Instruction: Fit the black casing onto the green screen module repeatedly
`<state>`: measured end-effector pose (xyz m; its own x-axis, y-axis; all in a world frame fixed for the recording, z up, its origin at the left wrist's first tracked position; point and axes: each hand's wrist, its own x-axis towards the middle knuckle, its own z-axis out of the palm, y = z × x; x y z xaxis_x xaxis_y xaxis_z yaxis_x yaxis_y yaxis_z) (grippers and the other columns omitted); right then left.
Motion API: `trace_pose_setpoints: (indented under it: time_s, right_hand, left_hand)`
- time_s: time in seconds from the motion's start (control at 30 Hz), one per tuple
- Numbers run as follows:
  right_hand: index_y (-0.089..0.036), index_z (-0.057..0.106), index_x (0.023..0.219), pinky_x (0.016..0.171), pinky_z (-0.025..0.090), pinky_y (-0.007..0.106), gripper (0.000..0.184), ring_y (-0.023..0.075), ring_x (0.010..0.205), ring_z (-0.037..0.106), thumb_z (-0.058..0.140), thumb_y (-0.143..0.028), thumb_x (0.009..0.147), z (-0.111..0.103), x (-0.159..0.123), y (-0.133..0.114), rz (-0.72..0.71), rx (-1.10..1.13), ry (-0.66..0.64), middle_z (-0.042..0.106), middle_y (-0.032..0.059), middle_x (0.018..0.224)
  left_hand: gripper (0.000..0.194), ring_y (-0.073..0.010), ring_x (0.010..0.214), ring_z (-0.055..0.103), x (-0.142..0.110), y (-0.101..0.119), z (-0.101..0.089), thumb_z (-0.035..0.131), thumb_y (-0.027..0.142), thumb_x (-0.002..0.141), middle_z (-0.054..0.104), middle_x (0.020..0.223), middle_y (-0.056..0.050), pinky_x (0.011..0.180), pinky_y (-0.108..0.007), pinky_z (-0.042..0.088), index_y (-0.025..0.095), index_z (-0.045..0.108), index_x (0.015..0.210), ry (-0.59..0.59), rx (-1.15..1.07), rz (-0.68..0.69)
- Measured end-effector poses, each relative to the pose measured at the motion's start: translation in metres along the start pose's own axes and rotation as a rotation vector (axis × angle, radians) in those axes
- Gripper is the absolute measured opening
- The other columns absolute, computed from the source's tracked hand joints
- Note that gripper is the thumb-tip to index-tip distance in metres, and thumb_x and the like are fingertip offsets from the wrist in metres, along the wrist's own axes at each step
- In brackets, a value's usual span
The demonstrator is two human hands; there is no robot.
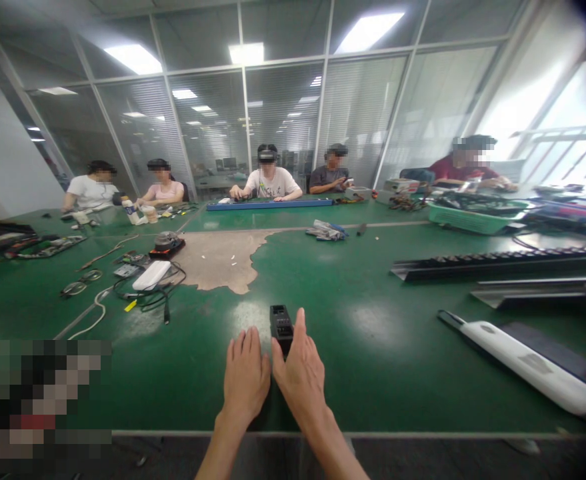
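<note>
My left hand [246,373] lies palm down on the green table near the front edge, its fingers stretched forward, holding nothing. Just to its right, my right hand [300,373] is at a small black plastic block [279,317] with slots or recesses in its top. My thumb is at the block's near left side, and the index finger points forward along its right. The block's near end is partly hidden by the hand.
On the left, a white adapter [151,275] lies among black cables by a speaker-like part [167,243]. To the right are a long white-and-black device [533,363], metal rails [497,263] and a green basket [473,219]. Gloves [327,231] lie ahead; several people sit across.
</note>
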<state>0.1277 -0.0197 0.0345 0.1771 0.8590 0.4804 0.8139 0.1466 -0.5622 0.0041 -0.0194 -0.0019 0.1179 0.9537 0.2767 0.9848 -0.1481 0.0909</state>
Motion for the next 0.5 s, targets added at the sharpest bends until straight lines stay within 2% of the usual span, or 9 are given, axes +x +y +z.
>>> trace_pose_setpoints:
  time_s: [0.23,0.37,0.5]
  right_hand:
    - [-0.01,0.01,0.155,0.083,0.053,0.041,0.078,0.0299,0.105,0.061,0.048,-0.032,0.091,0.011,-0.015,0.01,-0.026,-0.029,0.009,0.058,0.0189,0.133]
    - [-0.009,0.012,0.155,0.085,0.053,0.042,0.075,0.0301,0.108,0.06,0.047,-0.033,0.093,0.016,-0.018,0.014,-0.069,-0.038,0.036,0.058,0.0194,0.133]
    - [-0.007,0.012,0.155,0.085,0.053,0.043,0.078,0.0311,0.11,0.059,0.048,-0.037,0.093,0.018,-0.019,0.017,-0.054,-0.048,0.022,0.057,0.0215,0.133]
  left_hand:
    - [0.055,-0.0304,0.14,0.036,-0.001,0.001,-0.003,0.035,0.025,0.096,0.042,0.151,-0.014,0.115,-0.05,0.03,0.006,0.037,0.147,0.007,-0.005,0.016]
    - [0.056,-0.0301,0.141,0.035,-0.001,0.0,-0.003,0.036,0.025,0.095,0.041,0.152,-0.014,0.116,-0.05,0.028,0.007,0.036,0.147,0.004,-0.012,0.016]
    - [0.057,-0.0302,0.143,0.031,-0.002,-0.002,0.001,0.037,0.026,0.095,0.038,0.153,-0.013,0.117,-0.051,0.026,0.008,0.034,0.149,0.006,-0.024,0.024]
